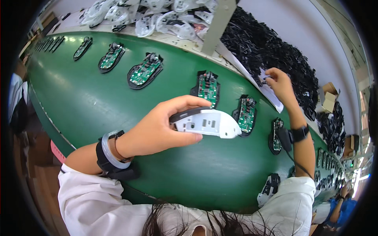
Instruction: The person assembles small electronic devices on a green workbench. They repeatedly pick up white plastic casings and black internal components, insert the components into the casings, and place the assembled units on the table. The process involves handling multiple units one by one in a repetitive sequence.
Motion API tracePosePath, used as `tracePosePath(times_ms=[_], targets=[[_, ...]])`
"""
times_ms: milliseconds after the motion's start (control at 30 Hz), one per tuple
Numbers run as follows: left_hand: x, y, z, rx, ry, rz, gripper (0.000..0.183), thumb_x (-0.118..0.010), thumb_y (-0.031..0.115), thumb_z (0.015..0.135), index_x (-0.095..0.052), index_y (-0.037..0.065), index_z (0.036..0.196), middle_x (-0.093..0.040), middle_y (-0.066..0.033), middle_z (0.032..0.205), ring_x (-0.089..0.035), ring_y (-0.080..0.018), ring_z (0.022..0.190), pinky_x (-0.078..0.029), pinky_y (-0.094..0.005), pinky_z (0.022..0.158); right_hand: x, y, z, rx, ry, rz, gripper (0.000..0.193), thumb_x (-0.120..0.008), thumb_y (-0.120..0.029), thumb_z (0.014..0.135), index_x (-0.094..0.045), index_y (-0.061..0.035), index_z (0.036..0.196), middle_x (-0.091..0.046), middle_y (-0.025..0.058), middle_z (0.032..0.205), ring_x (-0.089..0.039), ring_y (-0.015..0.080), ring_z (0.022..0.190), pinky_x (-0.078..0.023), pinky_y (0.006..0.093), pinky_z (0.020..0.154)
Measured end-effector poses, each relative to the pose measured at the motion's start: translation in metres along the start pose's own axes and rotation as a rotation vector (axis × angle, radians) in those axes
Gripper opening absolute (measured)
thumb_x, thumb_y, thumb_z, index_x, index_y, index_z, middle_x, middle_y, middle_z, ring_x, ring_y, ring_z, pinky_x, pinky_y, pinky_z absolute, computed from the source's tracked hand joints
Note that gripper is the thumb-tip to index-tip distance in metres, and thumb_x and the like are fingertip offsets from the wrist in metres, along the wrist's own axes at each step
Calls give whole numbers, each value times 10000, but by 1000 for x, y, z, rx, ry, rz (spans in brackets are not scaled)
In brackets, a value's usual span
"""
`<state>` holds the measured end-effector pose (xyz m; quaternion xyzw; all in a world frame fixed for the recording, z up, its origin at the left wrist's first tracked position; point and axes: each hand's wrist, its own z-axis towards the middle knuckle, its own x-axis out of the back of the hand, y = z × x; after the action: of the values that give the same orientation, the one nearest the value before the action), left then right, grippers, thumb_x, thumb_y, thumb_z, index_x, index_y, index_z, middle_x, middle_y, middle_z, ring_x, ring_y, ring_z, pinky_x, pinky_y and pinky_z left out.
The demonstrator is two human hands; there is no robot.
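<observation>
Left hand [151, 126] holding white shell [214, 122], right hand [281, 85] near black parts pile [267, 43], circuit boards [145, 73] on green table [169, 171]

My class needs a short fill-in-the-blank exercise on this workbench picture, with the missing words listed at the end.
1. The left hand holds a shell that is mostly ____ with a black part along one edge.
2. The right hand is close to a heap of small ____ parts.
3. Several black-cased circuit boards lie on a table coloured ____.

Missing words: white; black; green.
</observation>
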<state>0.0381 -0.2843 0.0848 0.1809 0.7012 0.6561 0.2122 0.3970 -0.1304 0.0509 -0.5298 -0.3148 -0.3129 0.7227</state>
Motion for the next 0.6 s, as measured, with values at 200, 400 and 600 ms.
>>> tracePosePath(times_ms=[200, 400, 600], targets=[[2, -9, -2, -81, 88, 32, 523, -692, 16, 754, -504, 26, 1242, -576, -56, 1180, -547, -120, 1071, -432, -265, 934, 7, -168, -92, 214, -59, 629, 162, -695, 16, 756, -633, 4, 905, -638, 44, 873, -591, 99, 774, -466, 234, 687], [-8, -7, 0, -202, 202, -4, 560, -666, -16, 734, -457, 0, 1253, -565, -83, 1172, -537, -137, 1096, -424, -283, 955, -22, -193, -105, 677, -25, 329, 207, -769, -4, 651, -656, -59, 817, -635, 45, 742, -593, 220, 716, -459, 311, 656], [-5, -3, -2, -266, 223, 45, 656, -715, -1, 710, -395, 14, 1281, -515, -107, 1234, -515, -158, 1132, -411, -297, 982, -32, -190, -99, 717, 46, 305, 229, -763, 6, 645, -640, -52, 829, -604, 77, 801, -583, 227, 696, -472, 324, 599]])
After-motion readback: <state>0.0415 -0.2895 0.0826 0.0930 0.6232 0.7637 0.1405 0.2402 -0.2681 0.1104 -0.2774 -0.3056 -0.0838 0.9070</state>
